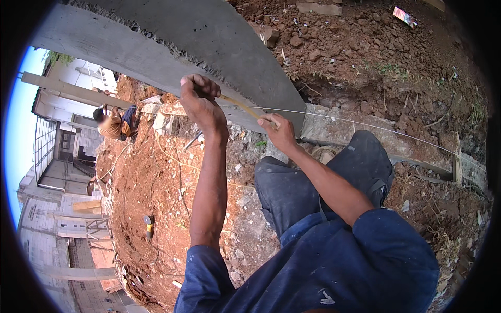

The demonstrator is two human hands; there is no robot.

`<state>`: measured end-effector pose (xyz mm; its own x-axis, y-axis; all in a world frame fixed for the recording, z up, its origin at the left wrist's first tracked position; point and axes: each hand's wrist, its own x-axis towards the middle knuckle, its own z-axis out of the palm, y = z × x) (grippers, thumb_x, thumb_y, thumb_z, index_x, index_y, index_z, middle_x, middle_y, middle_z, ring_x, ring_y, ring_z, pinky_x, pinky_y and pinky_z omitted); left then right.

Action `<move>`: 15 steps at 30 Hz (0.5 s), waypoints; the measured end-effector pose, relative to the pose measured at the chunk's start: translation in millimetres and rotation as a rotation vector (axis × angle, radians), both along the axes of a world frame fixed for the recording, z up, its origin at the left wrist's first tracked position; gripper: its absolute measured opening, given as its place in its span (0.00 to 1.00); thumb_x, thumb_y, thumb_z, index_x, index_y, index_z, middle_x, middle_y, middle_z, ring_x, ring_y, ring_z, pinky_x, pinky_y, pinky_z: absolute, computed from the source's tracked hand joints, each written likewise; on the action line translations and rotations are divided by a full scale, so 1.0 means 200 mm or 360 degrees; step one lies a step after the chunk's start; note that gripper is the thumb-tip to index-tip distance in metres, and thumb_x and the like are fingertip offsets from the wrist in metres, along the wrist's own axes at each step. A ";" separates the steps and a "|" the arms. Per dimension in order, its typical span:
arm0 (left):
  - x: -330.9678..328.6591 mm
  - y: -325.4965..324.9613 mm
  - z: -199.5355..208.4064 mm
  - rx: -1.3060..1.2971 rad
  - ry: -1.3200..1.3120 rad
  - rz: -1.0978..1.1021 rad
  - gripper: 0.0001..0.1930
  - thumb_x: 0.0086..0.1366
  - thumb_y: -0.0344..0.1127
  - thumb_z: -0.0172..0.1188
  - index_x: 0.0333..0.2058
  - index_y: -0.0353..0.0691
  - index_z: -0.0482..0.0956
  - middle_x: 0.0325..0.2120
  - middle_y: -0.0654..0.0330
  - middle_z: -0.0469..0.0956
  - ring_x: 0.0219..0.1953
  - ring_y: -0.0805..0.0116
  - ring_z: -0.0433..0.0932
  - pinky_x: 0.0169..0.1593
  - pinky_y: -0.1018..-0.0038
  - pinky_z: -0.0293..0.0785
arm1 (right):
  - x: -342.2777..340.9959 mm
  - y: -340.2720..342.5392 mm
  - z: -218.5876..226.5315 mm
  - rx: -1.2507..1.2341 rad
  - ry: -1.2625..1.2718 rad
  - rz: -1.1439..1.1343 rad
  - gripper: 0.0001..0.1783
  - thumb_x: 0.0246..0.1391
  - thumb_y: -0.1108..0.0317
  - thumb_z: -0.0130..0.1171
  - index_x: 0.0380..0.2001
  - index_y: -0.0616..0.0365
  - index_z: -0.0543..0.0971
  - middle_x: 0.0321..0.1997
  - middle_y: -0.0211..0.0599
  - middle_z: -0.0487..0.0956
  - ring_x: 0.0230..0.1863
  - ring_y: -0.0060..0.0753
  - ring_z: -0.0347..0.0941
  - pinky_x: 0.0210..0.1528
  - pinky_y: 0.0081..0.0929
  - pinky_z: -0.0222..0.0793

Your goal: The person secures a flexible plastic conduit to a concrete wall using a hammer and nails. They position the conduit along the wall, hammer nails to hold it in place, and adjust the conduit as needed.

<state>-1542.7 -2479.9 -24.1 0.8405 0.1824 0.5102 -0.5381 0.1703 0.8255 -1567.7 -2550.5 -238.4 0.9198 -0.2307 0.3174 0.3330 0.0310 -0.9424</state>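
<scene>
A thin yellow strip that looks like a tape measure blade [241, 105] slants along the lower edge of a grey plastered concrete wall [229, 47]. My left hand [202, 101] is closed at its upper end, fingers curled in; whatever lies inside the palm is hidden. With thumb and fingers, my right hand [280, 131] pinches the lower end of the strip, close to the base of the wall. A taut white string [360, 122] runs past both hands, along the wall and over a low concrete footing [334, 123]. My bent knees are below the right hand.
Another person [116, 125] crouches at the far left beside the wall. An angle grinder [150, 227] with a yellow and black body lies on the reddish soil, near a loose yellow cord [180, 160]. A wooden stake [457, 159] stands at the right by the string. Rubble surrounds me.
</scene>
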 end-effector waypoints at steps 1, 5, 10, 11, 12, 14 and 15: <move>0.00 -0.01 0.00 0.0034 -0.0002 -0.0003 0.19 0.74 0.45 0.37 0.26 0.41 0.62 0.19 0.66 0.57 0.23 0.73 0.56 0.30 0.72 0.57 | -0.01 0.01 0.00 0.0004 0.0026 0.0001 0.15 0.58 0.58 0.62 0.38 0.60 0.82 0.34 0.44 0.82 0.34 0.43 0.80 0.36 0.35 0.72; 0.02 -0.01 -0.01 0.0102 0.0013 -0.0030 0.16 0.74 0.44 0.38 0.27 0.42 0.62 0.21 0.65 0.58 0.24 0.72 0.57 0.31 0.71 0.58 | -0.03 -0.01 0.00 0.0022 0.0075 0.0010 0.15 0.58 0.57 0.62 0.38 0.59 0.83 0.34 0.44 0.82 0.34 0.44 0.80 0.37 0.35 0.72; -0.02 -0.04 -0.01 0.0153 -0.0003 -0.0015 0.17 0.74 0.44 0.38 0.28 0.42 0.63 0.22 0.65 0.59 0.25 0.72 0.58 0.30 0.71 0.58 | -0.06 -0.05 0.01 -0.0009 0.0027 0.0002 0.16 0.58 0.57 0.62 0.39 0.60 0.83 0.34 0.42 0.82 0.33 0.35 0.79 0.36 0.31 0.71; -0.03 -0.04 0.00 0.0181 -0.0013 -0.0033 0.17 0.74 0.45 0.38 0.28 0.42 0.63 0.22 0.65 0.59 0.25 0.72 0.58 0.31 0.71 0.58 | -0.07 -0.05 0.01 -0.0021 -0.0002 -0.0005 0.16 0.59 0.58 0.63 0.39 0.61 0.83 0.34 0.41 0.82 0.33 0.31 0.78 0.35 0.29 0.71; -0.04 -0.04 0.01 0.0209 -0.0023 -0.0051 0.17 0.74 0.45 0.38 0.28 0.42 0.63 0.22 0.65 0.59 0.25 0.72 0.58 0.31 0.71 0.58 | -0.09 -0.06 0.01 -0.0015 0.0041 0.0084 0.16 0.59 0.58 0.63 0.39 0.62 0.83 0.35 0.41 0.82 0.33 0.32 0.78 0.35 0.29 0.71; -0.08 -0.06 0.01 0.0290 0.0061 -0.0069 0.18 0.75 0.46 0.39 0.27 0.42 0.63 0.22 0.65 0.59 0.25 0.72 0.58 0.31 0.71 0.58 | -0.14 -0.07 -0.01 0.0001 0.0125 0.0272 0.16 0.58 0.58 0.63 0.39 0.63 0.83 0.38 0.42 0.83 0.35 0.33 0.79 0.37 0.29 0.71; -0.10 -0.06 0.00 0.0331 0.0102 -0.0075 0.18 0.75 0.46 0.39 0.27 0.42 0.62 0.22 0.65 0.59 0.25 0.73 0.57 0.31 0.71 0.58 | -0.16 -0.09 -0.03 -0.0085 0.0176 0.0327 0.17 0.58 0.59 0.63 0.40 0.63 0.82 0.39 0.43 0.83 0.36 0.35 0.79 0.37 0.30 0.71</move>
